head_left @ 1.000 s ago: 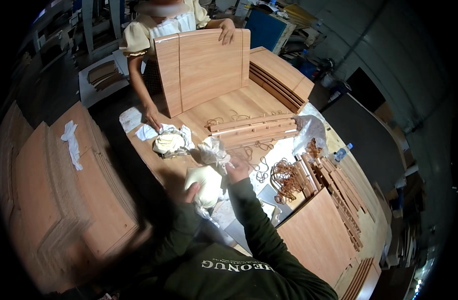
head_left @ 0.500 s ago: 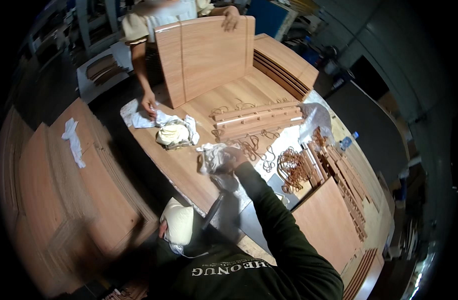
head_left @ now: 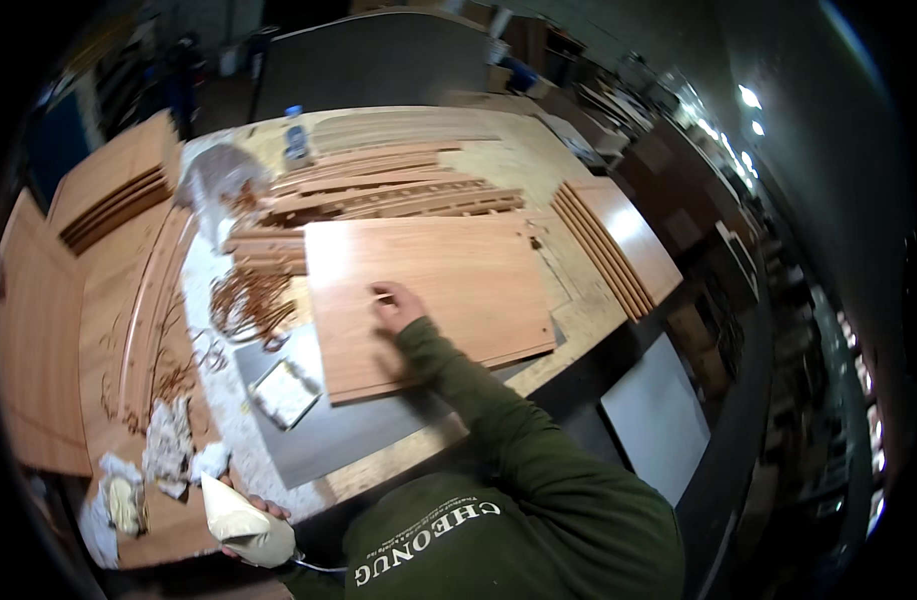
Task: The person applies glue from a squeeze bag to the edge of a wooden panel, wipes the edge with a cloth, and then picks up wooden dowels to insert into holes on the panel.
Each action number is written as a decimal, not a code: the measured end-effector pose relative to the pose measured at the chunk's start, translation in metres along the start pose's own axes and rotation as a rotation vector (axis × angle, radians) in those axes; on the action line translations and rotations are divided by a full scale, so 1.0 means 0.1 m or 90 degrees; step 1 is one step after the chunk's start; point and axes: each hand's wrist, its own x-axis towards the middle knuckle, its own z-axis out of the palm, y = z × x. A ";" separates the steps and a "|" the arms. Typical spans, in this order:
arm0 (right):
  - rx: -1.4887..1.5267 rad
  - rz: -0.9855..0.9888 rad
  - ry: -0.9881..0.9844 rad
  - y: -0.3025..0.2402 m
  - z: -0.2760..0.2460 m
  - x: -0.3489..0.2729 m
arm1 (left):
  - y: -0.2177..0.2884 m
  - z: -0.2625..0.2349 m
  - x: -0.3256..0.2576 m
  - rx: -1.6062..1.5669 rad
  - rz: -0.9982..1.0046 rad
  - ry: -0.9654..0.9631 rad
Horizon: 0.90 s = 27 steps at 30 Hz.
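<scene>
My left hand [head_left: 274,508], at the lower left, is wrapped around a plump, cone-shaped bag of cream-coloured filling [head_left: 253,528]. The bag's pale tip points up and left; a thin white string trails from its lower end. Over the left half of a flat wooden panel [head_left: 443,290] is my right hand [head_left: 398,305], its fingers curled together. Something small and pale seems to show at the fingertips, too small to name. Left of the panel's near corner lies a small open tray with pale residue [head_left: 284,393]. Crumpled white rags [head_left: 170,440] lie beyond the bag.
Wooden strips [head_left: 398,195] and a tangle of brown cords [head_left: 248,303] lie behind and left of the panel. A water bottle [head_left: 295,135] stands at the back. Stacked panels [head_left: 618,245] sit at right, others [head_left: 118,180] at far left. A large board [head_left: 40,330] leans at left.
My view has swung right. My right hand has left the crumpled rag and moved over the wooden panel. My left hand still holds the bag. The co-worker is almost wholly out of view.
</scene>
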 end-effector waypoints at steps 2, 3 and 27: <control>-0.137 0.147 0.115 0.36 -0.88 0.14 | -0.41 0.27 0.23 -0.031 0.006 -0.001; -0.184 0.085 0.212 0.73 -1.39 0.17 | -0.61 0.30 0.35 -0.050 -0.032 -0.035; 0.134 0.075 0.257 0.95 -3.73 0.36 | -2.75 1.67 1.35 -0.051 -0.107 -0.085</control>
